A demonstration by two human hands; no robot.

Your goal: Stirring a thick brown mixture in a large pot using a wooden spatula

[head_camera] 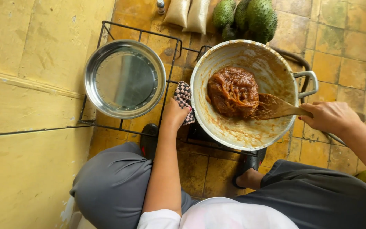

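Observation:
A big metal wok [276, 76] sits on a low black wire stove frame [170, 55], smeared inside with brown paste. A thick brown lump of paste [232, 91] lies in its middle. My right hand [329, 116] grips the handle of a wooden spatula [276, 107] whose blade rests against the lump. My left hand [176, 113] presses a checked cloth [184, 95] against the wok's left rim. An empty shiny steel pan [125, 79] stands on the frame to the left.
Green spiky soursops [250, 15] and two pale filled bags [189, 15] lie on the tiled floor behind the wok, with a small bottle [161, 6] beside them. A yellow wall [26, 106] runs along the left. My knees in grey trousers and sandalled feet are below.

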